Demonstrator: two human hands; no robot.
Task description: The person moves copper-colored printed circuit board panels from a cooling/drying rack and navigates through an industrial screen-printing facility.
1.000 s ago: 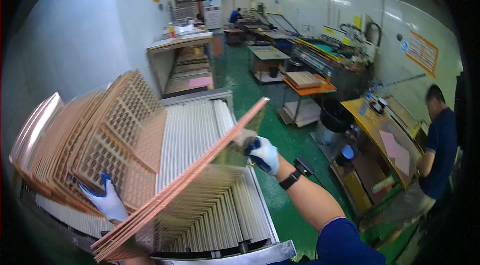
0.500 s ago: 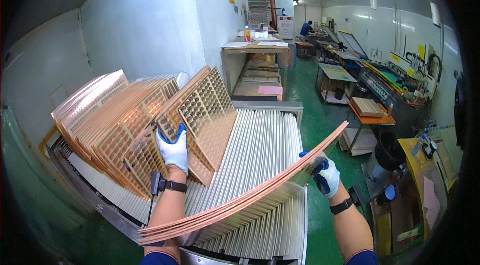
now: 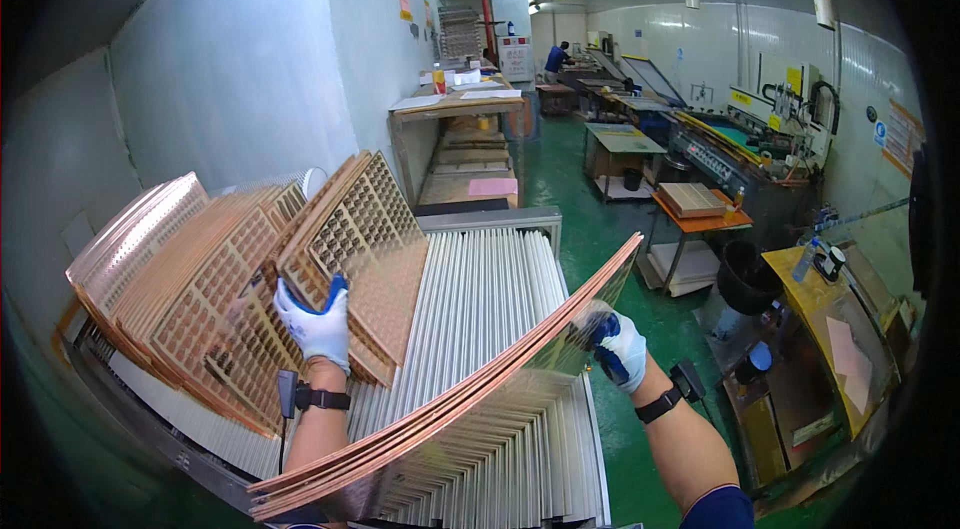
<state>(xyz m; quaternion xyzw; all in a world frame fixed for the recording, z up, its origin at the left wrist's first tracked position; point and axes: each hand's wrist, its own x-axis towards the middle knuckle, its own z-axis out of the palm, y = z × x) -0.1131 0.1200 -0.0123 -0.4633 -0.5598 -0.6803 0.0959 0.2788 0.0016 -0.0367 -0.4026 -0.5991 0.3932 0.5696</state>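
Observation:
My left hand (image 3: 314, 326), in a white glove with blue fingertips, is closed on the near edge of a group of copper-coloured perforated-looking panels (image 3: 365, 254). Its thumb lies over their front face; the other fingers are partly hidden. More copper panels (image 3: 210, 319) lean in a thick row to the left. My right hand (image 3: 618, 347), gloved alike, grips a few thin, bowed copper panels (image 3: 470, 394) by their right side. These slant across the front, over a ribbed metal rack (image 3: 480, 289), and their lower end covers part of my left forearm.
A wooden table (image 3: 455, 107) with papers and a bottle stands behind the rack. On the right are a yellow-topped bench (image 3: 815, 294), a black bin (image 3: 748, 274) and an orange cart (image 3: 690, 214). Farther back are machines and a person (image 3: 558, 57). The floor is green.
My view has turned slightly right, so the scene sits farther left. Both hands keep their holds, and the bowed panels in my right hand stay tilted over the rack.

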